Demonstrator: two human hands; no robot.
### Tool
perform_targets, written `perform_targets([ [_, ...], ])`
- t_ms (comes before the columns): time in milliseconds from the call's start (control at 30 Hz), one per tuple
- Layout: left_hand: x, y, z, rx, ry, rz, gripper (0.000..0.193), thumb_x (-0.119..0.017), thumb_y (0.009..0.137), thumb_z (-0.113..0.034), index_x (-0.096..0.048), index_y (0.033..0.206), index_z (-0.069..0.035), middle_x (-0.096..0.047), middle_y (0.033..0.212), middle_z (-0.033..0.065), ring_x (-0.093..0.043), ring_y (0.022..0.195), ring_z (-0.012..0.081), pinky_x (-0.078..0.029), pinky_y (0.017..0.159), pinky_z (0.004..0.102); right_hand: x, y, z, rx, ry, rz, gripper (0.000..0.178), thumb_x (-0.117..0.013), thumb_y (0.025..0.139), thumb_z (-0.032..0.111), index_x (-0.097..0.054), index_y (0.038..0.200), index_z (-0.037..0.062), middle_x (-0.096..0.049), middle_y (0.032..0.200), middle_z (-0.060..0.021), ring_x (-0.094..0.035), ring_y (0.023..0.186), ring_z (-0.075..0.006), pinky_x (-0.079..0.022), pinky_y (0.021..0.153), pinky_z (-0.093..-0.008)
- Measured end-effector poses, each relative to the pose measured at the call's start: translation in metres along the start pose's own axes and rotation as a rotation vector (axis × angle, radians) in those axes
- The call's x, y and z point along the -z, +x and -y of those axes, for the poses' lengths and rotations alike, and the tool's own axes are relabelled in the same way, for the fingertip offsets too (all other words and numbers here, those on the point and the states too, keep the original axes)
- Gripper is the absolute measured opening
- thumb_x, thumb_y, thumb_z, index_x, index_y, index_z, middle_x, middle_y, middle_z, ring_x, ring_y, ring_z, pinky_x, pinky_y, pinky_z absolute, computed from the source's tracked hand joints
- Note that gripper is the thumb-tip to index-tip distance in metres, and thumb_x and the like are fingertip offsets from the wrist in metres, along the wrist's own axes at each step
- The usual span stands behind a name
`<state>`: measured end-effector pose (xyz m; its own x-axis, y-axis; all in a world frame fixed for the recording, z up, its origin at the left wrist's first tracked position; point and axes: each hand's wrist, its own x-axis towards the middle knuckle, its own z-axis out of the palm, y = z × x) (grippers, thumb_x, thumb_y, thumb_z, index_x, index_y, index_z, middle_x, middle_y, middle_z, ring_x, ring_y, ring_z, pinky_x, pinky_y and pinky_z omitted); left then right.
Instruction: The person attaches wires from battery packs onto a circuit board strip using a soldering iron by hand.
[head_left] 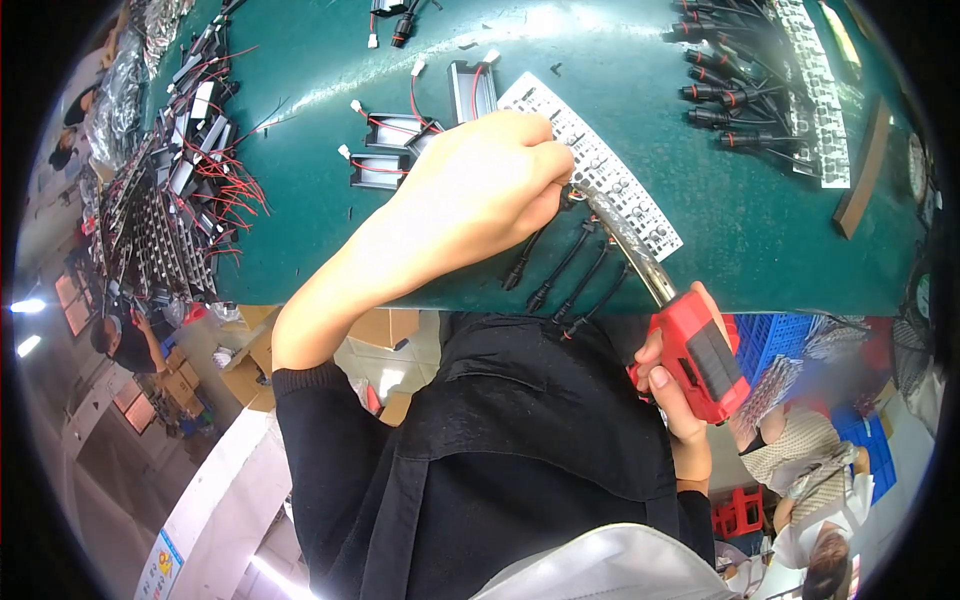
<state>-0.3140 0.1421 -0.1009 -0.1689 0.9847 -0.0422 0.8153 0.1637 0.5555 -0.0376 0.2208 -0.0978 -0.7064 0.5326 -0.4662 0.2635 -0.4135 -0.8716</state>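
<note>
The red gun-shaped tool slants its barrel along a white circuit-board strip, beside black cables.

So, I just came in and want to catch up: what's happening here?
The person's right hand grips a red soldering gun, angled toward the left hand, which is closed at the edge of a white circuit-board panel on the green table. What it pinches is mostly hidden. Black connector cables lie beside the panel's near edge.

Green table is bearing board | housings are lying left of board | plugs and bar are lying right of board
</note>
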Motion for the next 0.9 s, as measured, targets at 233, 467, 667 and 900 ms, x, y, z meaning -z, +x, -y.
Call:
perform_targets([
  [233,0.0006,0.0018,0.0,-0.001,0.0,0.022,0.008,-0.065,0.075,-0.008,-0.061,0.081,-0.005,-0.056,0.077,0.0083,-0.059,0.075,0.0277,-0.049,0.065,0.0368,0.0018,0.0,-0.0003,0.08,0.045,-0.013,0.067,-0.062,0.076,0.0,-0.036,0.136,-0.0103,-0.067,0.081,-0.0114,-0.066,0.073,-0.0182,-0.054,0.07,-0.0295],
  [467,0.0028,0.0048,-0.001,0.005,-0.009,0.037,0.007,-0.064,0.075,-0.007,-0.06,0.08,-0.005,-0.056,0.076,0.0086,-0.059,0.074,0.0273,-0.048,0.064,0.0364,0.0033,0.0017,-0.0025,0.075,-0.026,0.016,0.066,-0.061,0.075,-0.002,-0.037,0.135,-0.0118,-0.067,0.081,-0.012,-0.067,0.072,-0.0193,-0.054,0.07,-0.0292],
  [667,0.0016,0.0075,-0.0019,-0.003,-0.005,0.027,0.006,-0.064,0.074,-0.006,-0.06,0.079,-0.005,-0.056,0.076,0.0081,-0.059,0.073,0.0271,-0.048,0.063,0.0361,0.0019,0.0036,-0.0029,0.144,0.052,0.003,0.069,-0.061,0.074,-0.001,-0.035,0.137,-0.0093,-0.067,0.081,-0.0114,-0.066,0.07,-0.0174,-0.055,0.066,-0.0282],
  [900,0.0025,0.0095,-0.0029,-0.009,-0.004,0.033,0.007,-0.064,0.074,-0.006,-0.06,0.079,-0.005,-0.056,0.075,0.008,-0.059,0.074,0.0271,-0.048,0.063,0.0363,0.0054,0.0001,-0.0015,0.058,0.031,-0.012,0.07,-0.062,0.074,0.001,-0.034,0.138,-0.009,-0.067,0.081,-0.0112,-0.065,0.07,-0.0168,-0.055,0.065,-0.0276],
])
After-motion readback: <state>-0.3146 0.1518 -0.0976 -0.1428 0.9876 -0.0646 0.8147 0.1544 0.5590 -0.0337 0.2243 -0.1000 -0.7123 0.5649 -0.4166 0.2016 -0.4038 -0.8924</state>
